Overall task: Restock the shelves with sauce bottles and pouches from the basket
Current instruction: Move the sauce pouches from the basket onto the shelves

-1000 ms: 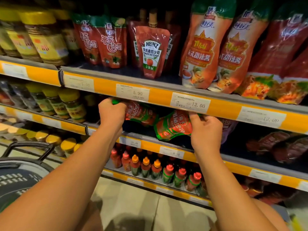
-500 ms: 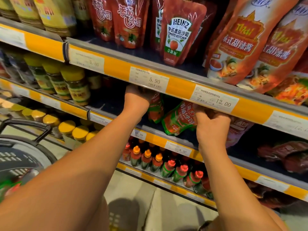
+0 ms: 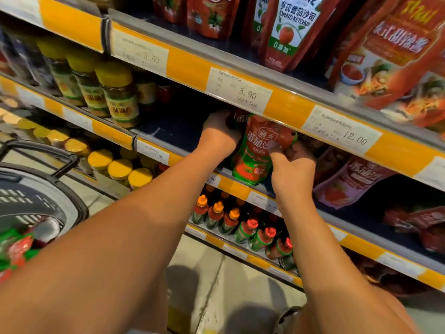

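Note:
A red and green sauce pouch stands upright on the second shelf, just under the 5.90 price tag. My right hand pinches its right side with curled fingers. My left hand reaches deeper into the shelf and grips a second pouch behind the first, mostly hidden by the shelf edge above. The dark basket sits at lower left with red and green pouches inside.
Yellow-lidded jars stand left of the hands on the same shelf. Dark red pouches lie to the right. Small sauce bottles fill the shelf below. Ketchup and Thai chilli pouches stand above.
The view has dropped and moved closer. The front pouch, tilted before, now stands upright, with my right hand shifted to its side. My left hand stays deep in the shelf.

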`<act>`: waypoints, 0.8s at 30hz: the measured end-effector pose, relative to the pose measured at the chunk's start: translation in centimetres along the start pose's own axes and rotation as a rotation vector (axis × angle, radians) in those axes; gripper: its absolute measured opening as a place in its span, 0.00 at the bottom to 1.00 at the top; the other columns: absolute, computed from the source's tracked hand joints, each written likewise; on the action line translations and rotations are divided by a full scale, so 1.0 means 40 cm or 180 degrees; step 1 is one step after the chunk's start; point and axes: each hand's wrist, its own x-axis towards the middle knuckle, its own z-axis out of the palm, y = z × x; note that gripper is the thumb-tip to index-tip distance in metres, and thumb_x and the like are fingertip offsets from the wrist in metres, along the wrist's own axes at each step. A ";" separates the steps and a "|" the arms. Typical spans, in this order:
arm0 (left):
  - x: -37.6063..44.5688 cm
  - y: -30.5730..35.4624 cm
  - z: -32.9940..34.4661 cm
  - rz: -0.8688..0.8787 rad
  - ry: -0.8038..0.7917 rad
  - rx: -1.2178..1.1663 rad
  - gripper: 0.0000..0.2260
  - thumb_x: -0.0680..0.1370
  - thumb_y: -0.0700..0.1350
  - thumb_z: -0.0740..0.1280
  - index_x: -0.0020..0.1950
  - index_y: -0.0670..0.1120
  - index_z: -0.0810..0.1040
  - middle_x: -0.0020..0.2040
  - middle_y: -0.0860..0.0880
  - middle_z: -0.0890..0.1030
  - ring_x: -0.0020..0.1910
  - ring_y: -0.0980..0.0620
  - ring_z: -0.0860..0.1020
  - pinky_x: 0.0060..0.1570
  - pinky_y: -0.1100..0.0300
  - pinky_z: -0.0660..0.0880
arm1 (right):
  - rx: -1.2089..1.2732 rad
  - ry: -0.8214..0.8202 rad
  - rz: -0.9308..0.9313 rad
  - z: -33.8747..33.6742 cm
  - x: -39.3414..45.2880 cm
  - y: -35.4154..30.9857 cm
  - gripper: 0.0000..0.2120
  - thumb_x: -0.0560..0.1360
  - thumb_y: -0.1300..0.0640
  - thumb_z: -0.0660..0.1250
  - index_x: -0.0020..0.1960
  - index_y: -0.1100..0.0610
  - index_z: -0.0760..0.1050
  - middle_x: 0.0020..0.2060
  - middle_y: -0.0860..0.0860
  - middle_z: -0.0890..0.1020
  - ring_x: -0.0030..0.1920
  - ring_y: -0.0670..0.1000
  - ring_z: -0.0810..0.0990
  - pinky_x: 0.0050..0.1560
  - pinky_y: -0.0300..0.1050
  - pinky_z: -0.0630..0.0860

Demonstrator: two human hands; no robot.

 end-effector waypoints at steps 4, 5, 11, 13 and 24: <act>-0.003 -0.011 0.000 0.0075 -0.0061 0.0296 0.15 0.76 0.42 0.73 0.63 0.46 0.81 0.60 0.45 0.84 0.59 0.44 0.81 0.58 0.55 0.77 | -0.0105 -0.0056 0.0017 0.007 -0.002 0.017 0.07 0.74 0.57 0.76 0.51 0.49 0.82 0.45 0.41 0.87 0.46 0.41 0.85 0.44 0.37 0.80; -0.003 -0.013 -0.002 0.0092 -0.0089 0.0331 0.15 0.76 0.41 0.73 0.63 0.46 0.81 0.60 0.45 0.84 0.59 0.44 0.81 0.58 0.55 0.78 | -0.0252 -0.0108 0.0017 0.009 -0.008 0.023 0.09 0.73 0.56 0.77 0.49 0.47 0.81 0.42 0.40 0.87 0.42 0.38 0.84 0.39 0.33 0.78; -0.008 -0.032 -0.007 0.0099 -0.0260 0.0606 0.18 0.76 0.39 0.73 0.66 0.44 0.79 0.62 0.44 0.83 0.61 0.45 0.80 0.54 0.60 0.74 | -0.1106 -0.0281 0.0017 0.010 -0.038 0.059 0.14 0.72 0.52 0.79 0.52 0.49 0.77 0.43 0.40 0.83 0.40 0.34 0.80 0.35 0.27 0.70; -0.004 -0.038 -0.004 0.0087 -0.0193 0.0525 0.18 0.75 0.38 0.73 0.65 0.44 0.80 0.61 0.44 0.84 0.60 0.44 0.81 0.56 0.57 0.76 | -0.1221 -0.0136 -0.0051 0.003 -0.036 0.062 0.13 0.71 0.52 0.79 0.46 0.47 0.75 0.37 0.39 0.80 0.36 0.32 0.78 0.30 0.25 0.67; 0.036 -0.058 0.040 -0.0133 0.0041 -0.0043 0.28 0.72 0.44 0.79 0.71 0.46 0.76 0.65 0.46 0.81 0.64 0.46 0.79 0.59 0.59 0.74 | -0.1289 0.0175 0.0274 -0.086 -0.032 0.072 0.19 0.68 0.52 0.81 0.51 0.62 0.80 0.43 0.54 0.86 0.42 0.52 0.85 0.42 0.52 0.81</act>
